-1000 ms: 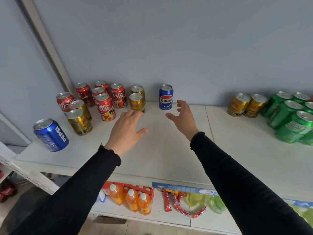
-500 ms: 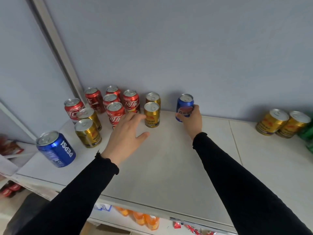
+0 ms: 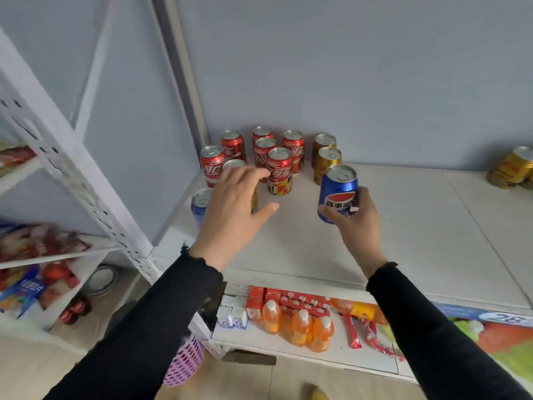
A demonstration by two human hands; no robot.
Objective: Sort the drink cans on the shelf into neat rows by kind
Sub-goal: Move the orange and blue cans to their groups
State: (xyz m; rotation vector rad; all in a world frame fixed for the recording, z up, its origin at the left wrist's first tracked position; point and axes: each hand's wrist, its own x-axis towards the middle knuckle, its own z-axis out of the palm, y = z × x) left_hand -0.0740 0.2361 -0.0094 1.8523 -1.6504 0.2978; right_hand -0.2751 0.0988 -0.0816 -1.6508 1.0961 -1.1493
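My left grip [image 3: 230, 206] is spread wide and empty above the shelf [image 3: 403, 226], a second blue can [image 3: 199, 204] half hidden just left of it and the red cans [image 3: 279, 168] beyond its fingertips. My right grip [image 3: 353, 223] holds the blue can [image 3: 337, 194] upright, gold cans [image 3: 327, 163] just behind.

The open left hand [image 3: 230, 203] is hiding most of a blue drink can [image 3: 199, 204] and a gold-bodied can [image 3: 253, 201]; the frame's right edge is cutting off yellow cans [image 3: 512, 168].
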